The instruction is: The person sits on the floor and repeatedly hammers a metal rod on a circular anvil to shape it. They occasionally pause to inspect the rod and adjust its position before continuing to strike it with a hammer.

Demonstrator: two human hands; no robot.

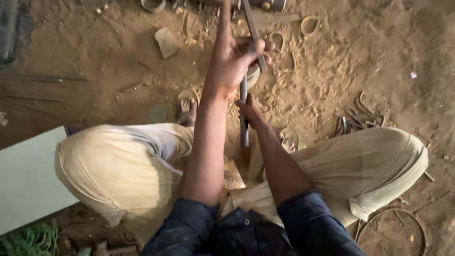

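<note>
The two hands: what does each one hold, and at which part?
The left hand grips a thin metal rod near its lower end. The right hand holds a thicker grey bar around its middle.

You are squatting, seen from above, with both knees spread wide: one toward nine o'clock, the other toward three o'clock. Both bare forearms reach forward between your knees toward twelve o'clock, out of dark rolled-up sleeves at the bottom of the view. Your left hand (232,59) is raised highest, near the top centre, its fingers curled shut around something thin, with one finger stretched straight up toward twelve o'clock. Your right hand (249,111) sits just below it, near the centre, closed in a grip with its back facing you. The two hands are nearly touching, one above the other.
</note>
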